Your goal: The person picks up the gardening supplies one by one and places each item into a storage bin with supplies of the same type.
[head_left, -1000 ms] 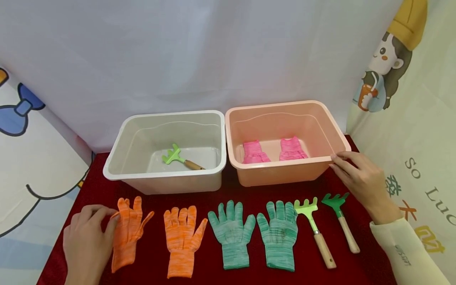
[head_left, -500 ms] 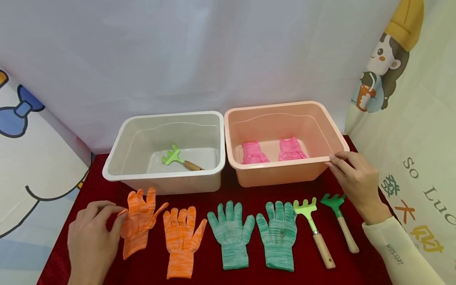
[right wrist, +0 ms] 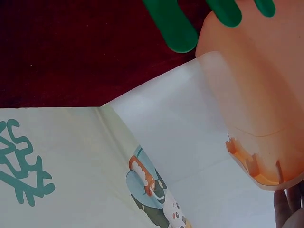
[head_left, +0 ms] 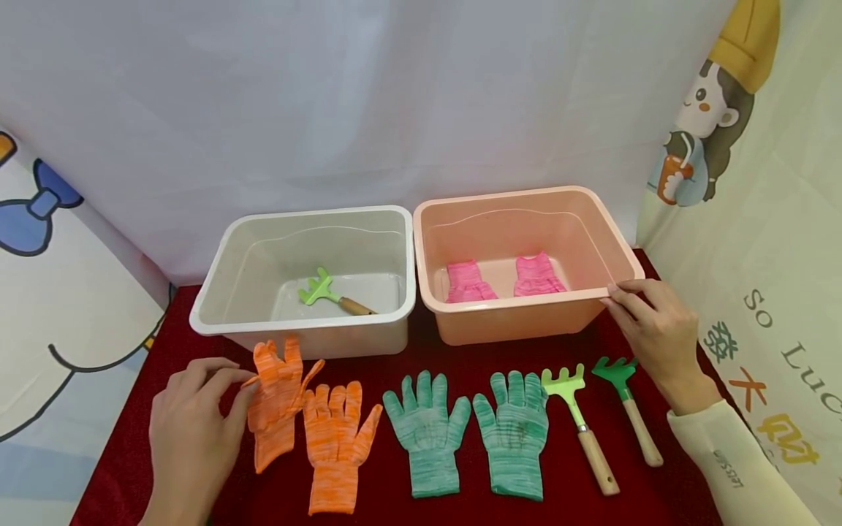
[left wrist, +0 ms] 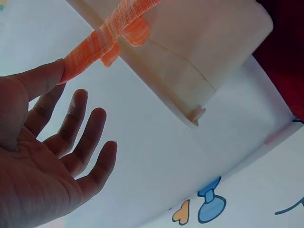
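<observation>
The person's left hand [head_left: 194, 424] has thumb and forefinger pinching the edge of an orange glove [head_left: 275, 402], the other fingers loosely bent and apart from one another. That glove is held up, at least in part, in front of the white tub [head_left: 355, 340], overlapping the second orange glove [head_left: 335, 446] a little; whether its cuff touches the cloth [head_left: 388, 497] I can't tell from here. The right hand [head_left: 658, 332] is over at the near right corner of the peach tub [head_left: 526, 321], fingers bent at the rim, and seems to grip it, though I can't make out the thumb. As for how far things have got, I'd say less than half: two pink gloves [head_left: 537, 276] already lie in the peach tub, their fingers mostly hidden by its front wall, and one rake [head_left: 320, 287] lies in the white tub. Outside the tubs, besides the glove in hand, are the flat second orange one, two green gloves [head_left: 426, 438] side by side, a lime rake [head_left: 582, 427] and a dark green rake [head_left: 631, 409].
</observation>
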Demonstrator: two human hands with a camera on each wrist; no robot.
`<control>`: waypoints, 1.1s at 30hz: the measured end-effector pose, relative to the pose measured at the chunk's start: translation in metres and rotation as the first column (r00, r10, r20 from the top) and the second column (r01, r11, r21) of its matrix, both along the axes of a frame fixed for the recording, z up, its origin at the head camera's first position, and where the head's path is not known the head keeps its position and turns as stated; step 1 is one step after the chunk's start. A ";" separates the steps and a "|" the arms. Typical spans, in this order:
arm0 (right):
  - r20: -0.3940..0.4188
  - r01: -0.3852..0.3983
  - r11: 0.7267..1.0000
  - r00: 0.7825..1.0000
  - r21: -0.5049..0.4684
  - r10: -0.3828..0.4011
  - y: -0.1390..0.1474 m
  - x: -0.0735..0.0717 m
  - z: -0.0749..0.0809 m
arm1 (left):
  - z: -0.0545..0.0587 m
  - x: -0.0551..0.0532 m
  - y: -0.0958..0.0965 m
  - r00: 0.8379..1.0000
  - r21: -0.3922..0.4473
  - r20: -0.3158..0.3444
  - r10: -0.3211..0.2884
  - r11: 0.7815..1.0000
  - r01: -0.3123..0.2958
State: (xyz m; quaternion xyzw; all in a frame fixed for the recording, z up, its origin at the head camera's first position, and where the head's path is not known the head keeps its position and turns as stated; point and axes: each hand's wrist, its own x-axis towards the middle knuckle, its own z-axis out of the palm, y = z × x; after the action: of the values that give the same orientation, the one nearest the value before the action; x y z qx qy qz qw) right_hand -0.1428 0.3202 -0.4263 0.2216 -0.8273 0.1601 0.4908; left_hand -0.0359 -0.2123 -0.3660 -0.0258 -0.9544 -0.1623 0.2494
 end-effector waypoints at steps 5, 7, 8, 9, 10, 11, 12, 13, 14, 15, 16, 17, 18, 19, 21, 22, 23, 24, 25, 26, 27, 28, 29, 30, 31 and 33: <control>0.004 0.002 1.000 1.000 -0.013 -0.002 0.000 0.000 -0.001 | 0.002 -0.004 0.010 0.999 0.016 -0.011 -0.051 0.999 0.052; 0.008 0.004 1.000 1.000 -0.016 -0.004 0.000 0.000 -0.002 | 0.003 -0.006 0.013 0.997 0.022 -0.020 -0.069 0.997 0.070; 0.010 0.006 1.000 1.000 -0.018 -0.005 0.000 0.000 -0.002 | 0.004 -0.007 0.014 0.997 0.025 -0.024 -0.078 0.997 0.078; 0.013 0.008 1.000 1.000 -0.018 -0.008 0.000 0.000 -0.002 | 0.004 -0.008 0.015 0.996 0.025 -0.027 -0.086 0.996 0.086; 0.013 0.008 1.000 1.000 -0.021 -0.008 0.000 0.000 -0.003 | 0.005 -0.008 0.017 0.995 0.026 -0.038 -0.097 0.995 0.098; 0.012 0.009 1.000 1.000 -0.025 -0.008 0.000 0.000 -0.003 | 0.005 -0.009 0.018 0.993 0.023 -0.047 -0.109 0.994 0.110; 0.013 0.009 1.000 1.000 -0.029 -0.009 0.000 0.000 -0.003 | 0.006 -0.010 0.019 0.992 0.022 -0.051 -0.118 0.993 0.119; 0.014 0.010 0.999 1.000 -0.032 -0.010 0.000 0.000 -0.003 | 0.006 -0.012 0.020 0.990 0.020 -0.059 -0.128 0.991 0.130; 0.012 0.011 0.999 1.000 -0.037 -0.010 0.000 0.000 -0.003 | 0.006 -0.013 0.021 0.987 0.015 -0.074 -0.143 0.989 0.145; 0.011 0.010 0.999 1.000 -0.041 -0.009 0.000 0.000 -0.003 | 0.007 -0.014 0.022 0.984 0.010 -0.088 -0.157 0.987 0.158; 0.010 0.010 0.999 1.000 -0.045 -0.009 0.000 0.000 -0.003 | 0.007 -0.015 0.023 0.981 0.007 -0.099 -0.168 0.986 0.169; 0.009 0.009 0.999 1.000 -0.048 -0.008 0.000 0.000 -0.004 | 0.007 -0.016 0.024 0.979 0.003 -0.105 -0.175 0.984 0.176; 0.007 0.008 0.999 1.000 -0.052 -0.007 -0.001 0.000 -0.004 | 0.007 -0.017 0.025 0.977 0.001 -0.109 -0.181 0.983 0.183; 0.005 0.007 0.998 1.000 -0.055 -0.006 -0.001 0.000 -0.004 | 0.008 -0.017 0.026 0.976 -0.001 -0.112 -0.186 0.982 0.187; 0.001 0.004 0.998 1.000 -0.060 -0.004 -0.001 0.000 -0.004 | 0.008 -0.018 0.029 0.974 -0.004 -0.113 -0.195 0.981 0.196; 0.000 0.004 0.998 1.000 -0.061 -0.004 -0.002 0.000 -0.004 | 0.008 -0.018 0.030 0.973 -0.006 -0.114 -0.200 0.980 0.201; -0.003 0.003 0.998 1.000 -0.064 -0.004 -0.002 0.000 -0.005 | 0.009 -0.019 0.031 0.972 -0.007 -0.114 -0.206 0.978 0.206; -0.004 0.004 0.998 1.000 -0.066 -0.004 -0.002 0.000 -0.005 | 0.009 -0.019 0.033 0.971 -0.008 -0.114 -0.212 0.977 0.212; -0.005 0.005 0.998 1.000 -0.067 -0.005 -0.002 0.000 -0.005 | 0.009 -0.019 0.035 0.969 -0.009 -0.114 -0.217 0.976 0.218; -0.006 0.006 0.998 1.000 -0.069 -0.006 -0.002 0.000 -0.005 | 0.010 -0.020 0.036 0.968 -0.010 -0.113 -0.224 0.975 0.224; -0.007 0.006 0.998 1.000 -0.070 -0.007 -0.002 0.000 -0.005 | 0.010 -0.020 0.038 0.966 -0.011 -0.113 -0.230 0.973 0.231; -0.008 0.007 0.998 1.000 -0.070 -0.008 -0.002 0.000 -0.005 | 0.011 -0.021 0.039 0.966 -0.010 -0.111 -0.235 0.972 0.235; -0.009 0.005 0.997 1.000 -0.072 -0.005 -0.002 0.000 -0.006 | 0.011 -0.021 0.041 0.965 -0.010 -0.109 -0.240 0.971 0.241; -0.010 0.003 0.997 1.000 -0.073 -0.004 -0.002 -0.001 -0.006 | 0.011 -0.021 0.043 0.963 -0.010 -0.108 -0.246 0.969 0.246; -0.011 0.002 0.997 1.000 -0.074 -0.003 -0.002 -0.001 -0.006 | 0.011 -0.022 0.044 0.962 -0.009 -0.107 -0.251 0.968 0.252; -0.011 -0.002 0.997 1.000 -0.075 0.001 -0.002 -0.001 -0.006 | 0.012 -0.022 0.047 0.959 -0.007 -0.104 -0.264 0.964 0.265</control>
State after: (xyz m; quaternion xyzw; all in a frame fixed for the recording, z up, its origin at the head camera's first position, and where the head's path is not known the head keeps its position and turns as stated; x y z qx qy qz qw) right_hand -0.1439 0.3183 -0.4326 0.2044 -0.8177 0.1904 0.5033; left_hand -0.0583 -0.1651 -0.3544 -0.1605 -0.9276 -0.1957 0.2749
